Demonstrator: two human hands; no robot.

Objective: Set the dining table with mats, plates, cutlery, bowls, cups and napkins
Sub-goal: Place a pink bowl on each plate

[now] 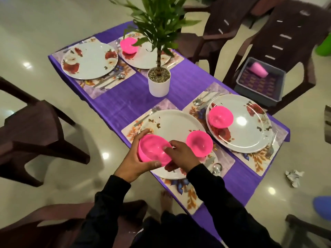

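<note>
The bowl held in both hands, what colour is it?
Bright pink, plain with no pattern. The bowl shows best in the head view, held by the left hand and right hand.

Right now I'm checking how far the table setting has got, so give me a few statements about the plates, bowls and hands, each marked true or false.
1. Both hands hold one pink bowl. True: the left hand cups it from below and the right hand grips its rim.
2. All four plates carry a bowl. False: the far left plate has none.
3. A potted plant stands mid-table. True.
4. The grey bin on the chair is full of bowls. False: only a pink cup lies in it.
5. The near plate has a pink bowl on it. True.
</note>
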